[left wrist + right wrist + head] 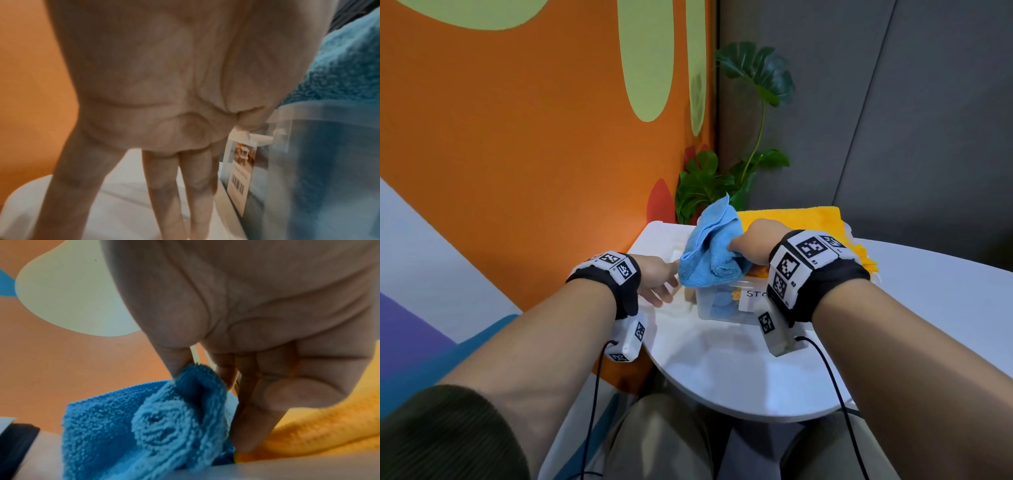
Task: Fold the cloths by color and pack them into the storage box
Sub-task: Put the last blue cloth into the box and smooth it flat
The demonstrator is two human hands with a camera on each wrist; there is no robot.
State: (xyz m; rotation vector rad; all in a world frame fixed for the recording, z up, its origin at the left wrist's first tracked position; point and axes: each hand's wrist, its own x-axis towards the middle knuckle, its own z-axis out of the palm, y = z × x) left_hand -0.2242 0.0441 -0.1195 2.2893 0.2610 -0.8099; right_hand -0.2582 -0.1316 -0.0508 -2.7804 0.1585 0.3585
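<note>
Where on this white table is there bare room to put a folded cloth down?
The widest bare patch of the table is the near edge, between the storage box and the person's lap. Another lies to the right, past the right hand. It is crowded at the back: the blue cloth hangs over the box, the yellow cloth lies behind, and the left hand reaches alongside.

Blue cloth (710,246), terry weave. Yellow cloth (801,219) at 1 o'clock of it. Storage box (722,305) clear, white label, black lettering. Counter (739,370) white. Wall (534,137) orange, pale green ovals. Wristbands (811,274) black, white-and-black square markers.
</note>
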